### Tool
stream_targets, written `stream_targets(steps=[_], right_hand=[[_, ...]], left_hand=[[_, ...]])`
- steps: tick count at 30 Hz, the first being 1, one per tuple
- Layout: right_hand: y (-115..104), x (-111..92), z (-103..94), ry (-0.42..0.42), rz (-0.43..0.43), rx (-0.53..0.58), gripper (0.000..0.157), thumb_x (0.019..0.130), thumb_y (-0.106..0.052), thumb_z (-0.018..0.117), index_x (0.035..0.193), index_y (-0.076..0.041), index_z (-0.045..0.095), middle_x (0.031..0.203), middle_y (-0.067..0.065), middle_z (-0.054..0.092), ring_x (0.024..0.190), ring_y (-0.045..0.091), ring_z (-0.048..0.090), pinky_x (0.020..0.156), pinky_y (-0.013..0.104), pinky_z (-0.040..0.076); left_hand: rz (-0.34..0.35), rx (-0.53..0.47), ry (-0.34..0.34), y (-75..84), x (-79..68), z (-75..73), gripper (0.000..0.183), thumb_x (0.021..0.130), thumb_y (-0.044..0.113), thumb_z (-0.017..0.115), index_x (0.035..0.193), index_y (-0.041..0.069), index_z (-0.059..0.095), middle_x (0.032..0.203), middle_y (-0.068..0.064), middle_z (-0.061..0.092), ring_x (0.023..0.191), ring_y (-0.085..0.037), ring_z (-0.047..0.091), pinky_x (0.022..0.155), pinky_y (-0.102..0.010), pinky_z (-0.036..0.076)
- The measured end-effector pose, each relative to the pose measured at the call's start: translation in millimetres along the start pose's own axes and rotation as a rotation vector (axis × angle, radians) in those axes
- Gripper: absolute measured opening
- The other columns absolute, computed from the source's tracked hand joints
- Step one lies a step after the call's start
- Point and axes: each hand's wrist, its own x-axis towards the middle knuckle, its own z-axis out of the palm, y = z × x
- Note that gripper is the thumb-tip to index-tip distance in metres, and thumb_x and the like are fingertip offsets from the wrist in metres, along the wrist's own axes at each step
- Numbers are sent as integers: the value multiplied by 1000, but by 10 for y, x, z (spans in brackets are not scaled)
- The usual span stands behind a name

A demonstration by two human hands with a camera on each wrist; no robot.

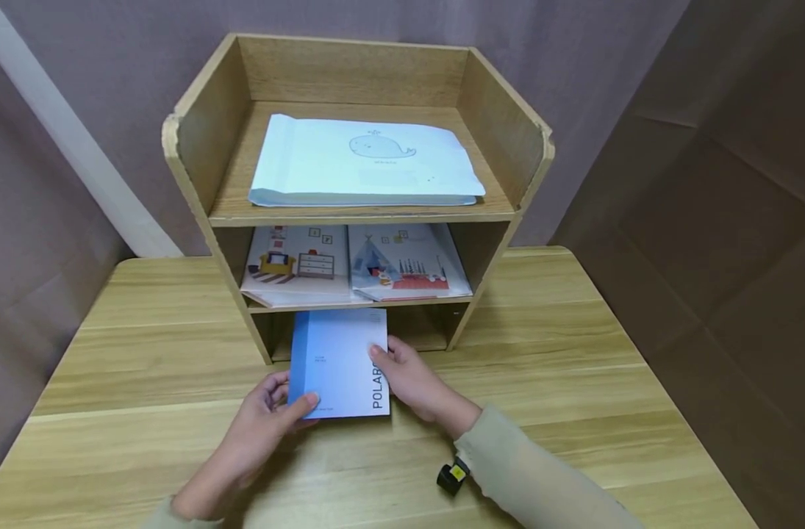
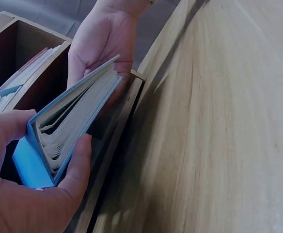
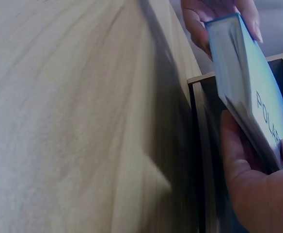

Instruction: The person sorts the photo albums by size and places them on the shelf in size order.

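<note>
A small blue-and-white photo album [image 1: 342, 360] with thick pages and dark lettering along one side is held between both hands at the mouth of the shelf's lowest compartment. My left hand [image 1: 263, 419] grips its lower left corner, thumb on the cover and fingers beneath. On the right edge my right hand [image 1: 412, 375] pinches it, thumb on top. In the left wrist view the album [image 2: 66, 126] shows its page edges, slightly fanned near the blue spine. The right wrist view shows the album [image 3: 250, 82] tilted, its far end just at the compartment's opening.
The wooden shelf [image 1: 362, 218] stands at the table's back. On its top lies a white book with a whale drawing [image 1: 376, 158]; the middle level holds two illustrated books [image 1: 296, 264]. A black-and-yellow device [image 1: 452, 476] is at the right sleeve, above the wooden table [image 1: 574, 411].
</note>
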Motion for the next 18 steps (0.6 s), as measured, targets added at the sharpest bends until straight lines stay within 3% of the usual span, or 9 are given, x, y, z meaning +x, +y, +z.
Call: stream_targets(steps=[3,12,18], right_hand=[[22,-20,8,-24,0,-83,44,105,-33,41,141,-7,42,109,7,67,98,21,66,84,34,55],[24,-72,84,-168,66,-18,37,104,-17,43,139,-2,41,113,18,65,95,38,66,80,46,57],[49,-29,113,-196,69,-54,34,100,-12,53,133,-3,45,107,24,63,91,36,67,79,45,57]], left_hand=[[4,-16,18,-3,35,-10,61,84,4,73,133,-4,37,118,-24,53,96,-31,64,84,-45,55],[15,-35,55,-12,161,-63,59,89,5,69,136,-7,35,120,-26,53,96,-26,65,87,-42,54],[-12,-35,64,-15,240,-129,64,90,8,68,141,-6,32,128,-26,50,99,-26,65,87,-39,54]])
